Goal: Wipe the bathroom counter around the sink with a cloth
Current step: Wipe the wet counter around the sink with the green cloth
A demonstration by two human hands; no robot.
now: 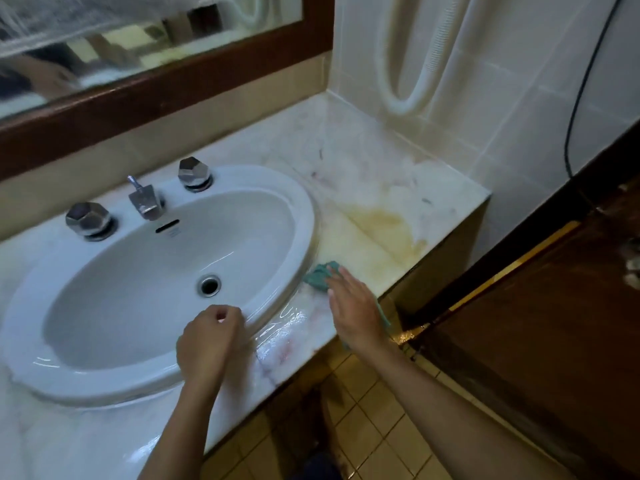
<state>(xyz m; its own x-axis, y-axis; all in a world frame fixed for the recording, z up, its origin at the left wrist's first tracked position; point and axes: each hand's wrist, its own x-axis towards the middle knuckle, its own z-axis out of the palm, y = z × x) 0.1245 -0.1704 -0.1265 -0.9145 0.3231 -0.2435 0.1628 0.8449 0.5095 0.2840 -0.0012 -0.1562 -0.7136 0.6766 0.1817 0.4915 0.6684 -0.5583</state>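
Observation:
A white oval sink (pixel 304 216) is set into a pale marble counter (pixel 374 174). A teal cloth (pixel 320 275) lies on the counter just right of the sink's rim. My right hand (pixel 353 306) presses flat on the cloth with straight fingers, and part of the cloth hangs over the counter's front edge beside the wrist. My left hand (pixel 211 344) hovers over the sink's front rim with its fingers curled, holding nothing. The counter in front of the sink looks wet and shiny. A yellow-brown stain (pixel 388 223) marks the counter to the right.
A chrome spout (pixel 145 199) stands between two faceted chrome knobs (pixel 89 220) (pixel 194 173) behind the basin. A wood-framed mirror (pixel 166 74) hangs above. A white ribbed hose (pixel 412 64) loops down the tiled right wall. A dark wooden door (pixel 540 323) stands right.

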